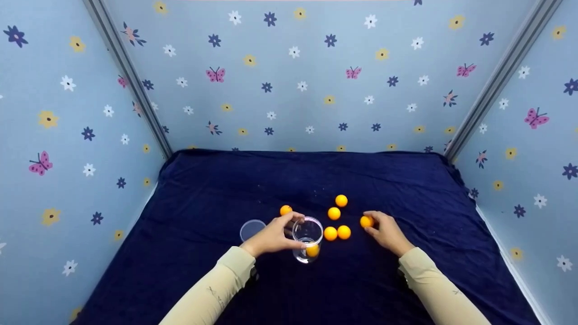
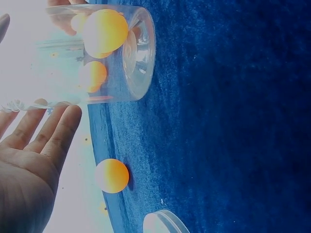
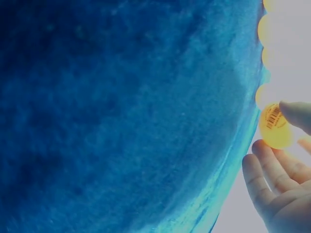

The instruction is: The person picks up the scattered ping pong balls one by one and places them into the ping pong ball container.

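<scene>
My left hand grips a clear plastic jar near its top, thumb on the near side and fingers on the far side. Upright and without a lid, the jar has an orange ping-pong ball inside, low down. To the right, my right hand pinches another orange ping-pong ball between thumb and fingers; printed marks show on it. Between the hands lie several loose balls. One more ball sits just beyond the left hand, partly covered by it.
A round clear lid lies left of the jar, partly behind the left wrist; its edge shows in the left wrist view. Dark blue cloth covers the table. Flowered walls stand at the back and both sides.
</scene>
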`<state>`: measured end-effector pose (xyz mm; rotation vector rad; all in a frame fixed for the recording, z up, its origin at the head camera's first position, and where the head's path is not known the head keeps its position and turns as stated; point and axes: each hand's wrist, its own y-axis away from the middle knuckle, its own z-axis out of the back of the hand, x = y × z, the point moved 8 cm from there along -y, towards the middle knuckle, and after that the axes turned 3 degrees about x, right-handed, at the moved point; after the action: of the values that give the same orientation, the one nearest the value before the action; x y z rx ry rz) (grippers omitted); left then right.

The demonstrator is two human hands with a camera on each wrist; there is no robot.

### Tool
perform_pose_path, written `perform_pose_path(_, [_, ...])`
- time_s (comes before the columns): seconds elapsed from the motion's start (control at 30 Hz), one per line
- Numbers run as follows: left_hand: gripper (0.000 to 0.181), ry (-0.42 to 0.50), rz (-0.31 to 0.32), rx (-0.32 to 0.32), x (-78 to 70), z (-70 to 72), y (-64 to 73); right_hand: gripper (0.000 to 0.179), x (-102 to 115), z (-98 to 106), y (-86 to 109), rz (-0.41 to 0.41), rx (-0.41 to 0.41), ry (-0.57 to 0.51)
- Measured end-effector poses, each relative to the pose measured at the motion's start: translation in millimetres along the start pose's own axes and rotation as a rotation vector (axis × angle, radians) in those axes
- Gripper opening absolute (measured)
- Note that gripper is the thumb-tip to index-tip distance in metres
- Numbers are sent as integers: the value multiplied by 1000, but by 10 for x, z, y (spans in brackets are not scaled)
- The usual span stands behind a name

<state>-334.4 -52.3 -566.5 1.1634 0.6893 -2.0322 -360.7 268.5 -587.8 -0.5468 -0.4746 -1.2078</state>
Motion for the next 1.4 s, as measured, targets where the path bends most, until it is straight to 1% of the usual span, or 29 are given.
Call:
perform_pose_path(0.3, [75,5,-6,2,-1,-3,-6,41,109,81,8,38,-51,-23])
perform_pose_path(0.43, [76,-5,2,1,-7,14,-2,42,156,111,15,45,-75,-35])
perform_pose_path(0.63, [76,-17,-1,2,-11,28,0,41,243,151,54,81,-116,-42])
perform_pose_path(0.9, [76,-19,-6,-2,-8,24,-2,41,297,192,96,113,-158,-47])
perform_pose_path(1.4, [75,9,-2,1,5,0,-22,39,308,208,161,113,-175,-50])
